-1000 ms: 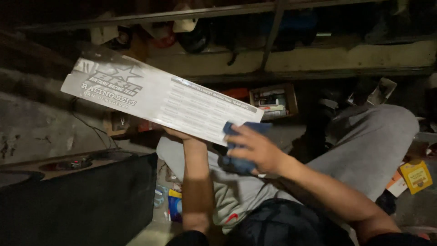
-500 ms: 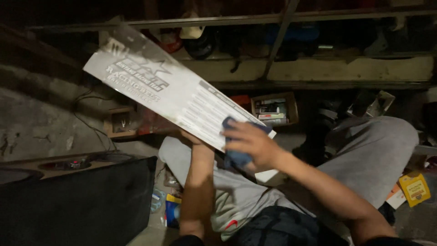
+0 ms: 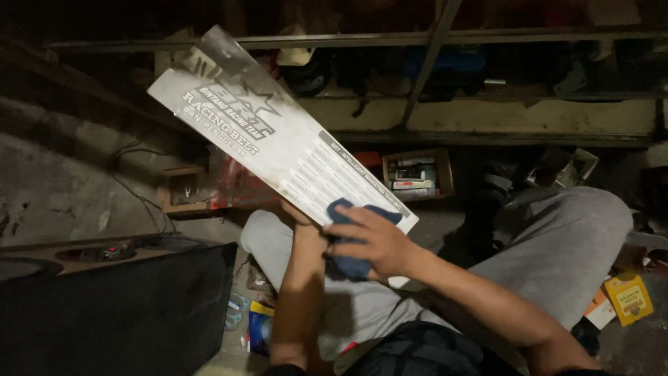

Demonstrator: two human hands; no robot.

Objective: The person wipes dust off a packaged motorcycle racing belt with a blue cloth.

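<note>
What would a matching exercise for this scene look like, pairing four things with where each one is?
Things:
1. long white printed card
2. dark blue cloth
3. small open cardboard box of packets
4. yellow flat packet

Places:
A. on the floor at the far right
B. under the right hand, pressed on the card's lower end
C. held up from below by the left hand
D. on the floor below the shelf, beyond the card

Pairs: 1-C, 2-B, 3-D, 4-A
</note>
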